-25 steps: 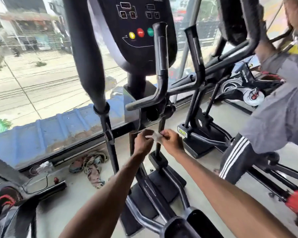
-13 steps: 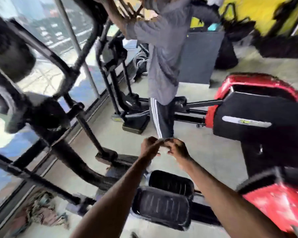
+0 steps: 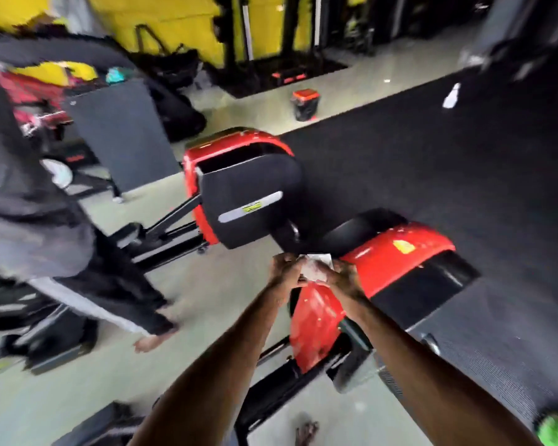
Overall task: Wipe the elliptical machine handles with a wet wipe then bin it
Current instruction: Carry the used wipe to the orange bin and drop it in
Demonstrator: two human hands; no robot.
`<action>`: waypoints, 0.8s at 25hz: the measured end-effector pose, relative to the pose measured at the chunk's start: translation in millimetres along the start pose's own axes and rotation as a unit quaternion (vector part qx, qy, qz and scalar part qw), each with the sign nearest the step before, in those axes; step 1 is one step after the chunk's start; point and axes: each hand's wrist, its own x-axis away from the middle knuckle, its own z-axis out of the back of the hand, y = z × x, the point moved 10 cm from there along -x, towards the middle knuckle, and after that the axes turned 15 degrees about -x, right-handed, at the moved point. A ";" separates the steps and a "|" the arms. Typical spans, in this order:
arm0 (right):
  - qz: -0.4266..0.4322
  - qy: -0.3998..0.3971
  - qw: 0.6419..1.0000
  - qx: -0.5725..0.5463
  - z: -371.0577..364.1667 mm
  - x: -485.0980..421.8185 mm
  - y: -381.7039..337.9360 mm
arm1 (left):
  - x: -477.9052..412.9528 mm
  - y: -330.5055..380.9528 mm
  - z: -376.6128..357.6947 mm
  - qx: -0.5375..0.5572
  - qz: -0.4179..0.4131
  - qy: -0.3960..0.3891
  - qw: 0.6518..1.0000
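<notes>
**Q:** Where is the wipe?

**A:** The white wet wipe (image 3: 314,268) is bunched up between two hands held close together in the middle of the view, in the air.

**Q:** How do the hands hold it?

**A:** The left hand (image 3: 285,270) curls its fingers onto the wipe's left side. The right hand (image 3: 343,276) pinches its right side. Each grip is clenched on the wipe, and a pale corner of it sticks up above the knuckles.

**Q:** What is beneath them?

**A:** A red and black machine cover (image 3: 400,252) lies directly below and to the right. Just beyond it is a second cover (image 3: 245,194) in the same colours, with a silver strip across its black face. A pale floor (image 3: 207,284) runs to the left and a black mat (image 3: 464,156) spreads to the right.

**Q:** Is a bin in sight?

**A:** Yes. A small black bin (image 3: 305,104) with an orange rim stands on the pale floor at the mat's edge, well apart from the hands.

**Q:** Anything else?

**A:** Another person (image 3: 29,204) is at the left, blurred, in a grey top and dark trousers with a white stripe, one bare foot on the floor. A grey panel (image 3: 120,130) stands near them, with a yellow wall (image 3: 174,14) at the back. A white scrap (image 3: 450,98) lies on the mat.
</notes>
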 end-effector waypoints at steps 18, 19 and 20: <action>0.071 0.361 0.923 -0.113 497.0 -59.8 -126.6 | -62.1 197.0 -492.9 -0.139 -0.083 -0.279 0.947; 0.067 0.350 0.927 -0.116 524.7 -68.8 -131.6 | -65.8 205.1 -520.5 -0.139 -0.077 -0.274 0.948; 0.061 0.348 0.928 -0.119 552.7 -76.1 -137.6 | -68.2 215.2 -546.8 -0.144 -0.070 -0.270 0.949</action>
